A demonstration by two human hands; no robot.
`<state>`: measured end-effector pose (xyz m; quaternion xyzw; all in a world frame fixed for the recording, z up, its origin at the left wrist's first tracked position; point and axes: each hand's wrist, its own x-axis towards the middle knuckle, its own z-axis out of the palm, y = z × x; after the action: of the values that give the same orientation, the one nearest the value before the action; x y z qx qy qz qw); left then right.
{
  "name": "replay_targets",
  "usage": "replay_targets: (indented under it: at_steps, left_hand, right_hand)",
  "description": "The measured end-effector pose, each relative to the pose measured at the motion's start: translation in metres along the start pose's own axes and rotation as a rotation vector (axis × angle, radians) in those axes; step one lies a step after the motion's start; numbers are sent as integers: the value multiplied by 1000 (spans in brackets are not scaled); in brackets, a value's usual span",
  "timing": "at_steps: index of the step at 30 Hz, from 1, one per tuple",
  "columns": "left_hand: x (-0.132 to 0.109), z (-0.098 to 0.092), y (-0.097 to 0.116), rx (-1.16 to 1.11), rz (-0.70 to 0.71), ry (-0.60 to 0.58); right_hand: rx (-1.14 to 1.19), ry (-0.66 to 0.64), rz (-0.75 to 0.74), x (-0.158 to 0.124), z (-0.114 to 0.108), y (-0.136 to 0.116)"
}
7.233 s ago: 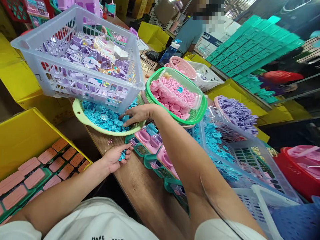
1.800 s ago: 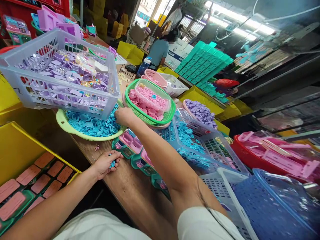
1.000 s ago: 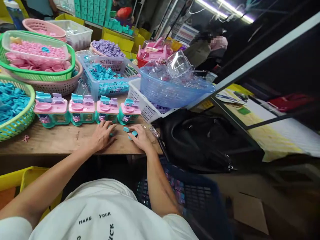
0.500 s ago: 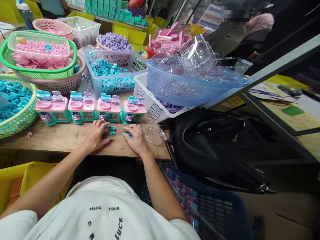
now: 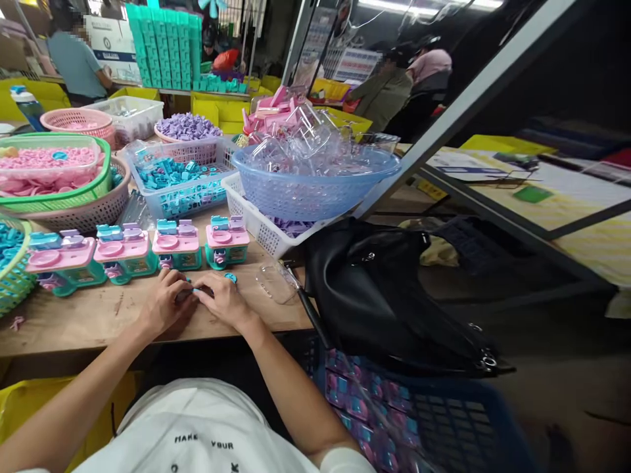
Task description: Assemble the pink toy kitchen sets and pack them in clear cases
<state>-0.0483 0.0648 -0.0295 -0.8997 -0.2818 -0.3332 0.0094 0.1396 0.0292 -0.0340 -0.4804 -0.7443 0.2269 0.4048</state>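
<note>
Apparently, small blue pieces (image 5: 188, 281) sit at the fingertips of the left hand (image 5: 162, 301), fingers curled, and right hand (image 5: 225, 301), half bent, near the tabletop's (image 5: 98, 323) front edge; any grip is hidden. Another blue disc (image 5: 230, 278) lies just beyond the right hand. Light fingertip pressure should prevent skidding.

Your desk (image 5: 108, 322) is moderately bright under soft, fairly even light, with a faint shadow on the wood beneath your left hand (image 5: 165, 299). Overhead, white tube lights (image 5: 394, 7) burn out at the top edge, while the upper right of your view drops to near-black. You get hard glints on the clear plastic pieces (image 5: 315, 135) and a dull sheen on the black bag (image 5: 365, 282). Your lens stretches things toward the edges, the right margin looks smeared, and pixelated blocks mask background heads.
</note>
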Motion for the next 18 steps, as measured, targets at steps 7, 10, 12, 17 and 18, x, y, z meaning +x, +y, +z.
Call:
replay_targets:
  at_steps: [7, 10, 12, 17, 18]
  left_hand:
    - [87, 17, 19, 214, 104, -58]
    - [132, 23, 13, 217, 73, -151]
    - [153, 26, 5, 217, 24, -186]
    - [174, 35, -16, 173, -86, -331]
    - [175, 36, -20, 138, -88, -369]
  right_hand:
    - [330, 217, 158, 19, -63, 25]
    - [183, 289, 117, 42, -91, 44]
    - [70, 303, 117, 52, -101, 53]
    - [-63, 280, 114, 57, -105, 63]
    - [-74, 281, 110, 56, -104, 64]
